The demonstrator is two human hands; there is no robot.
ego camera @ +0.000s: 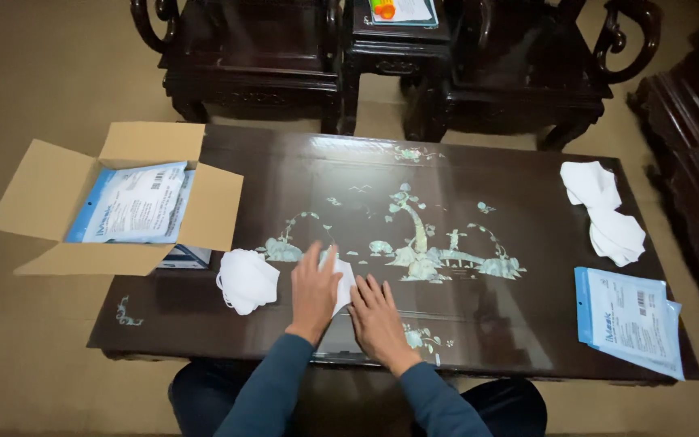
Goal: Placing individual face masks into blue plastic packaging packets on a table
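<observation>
Both hands are laid flat, fingers spread, on one white mask at the near edge of the dark inlaid table; nothing is gripped, the piece is only pressed down. The left hand covers the mask's left part, and the right hand rests on its lower right edge, so that the mask lies directly under and between the palms. Its long axis seems to run away from the person, though most of it is hidden by the hands.

Just to the left of the left hand a small stack of white masks is seen, near that hand and well apart from the right. Farther left, an open cardboard box holding blue-and-white packets overhangs the table's corner. At the far right, a flat blue-edged packet and a second pile of white masks lie well apart from both hands. Beyond the table, dark carved chairs are seen.
</observation>
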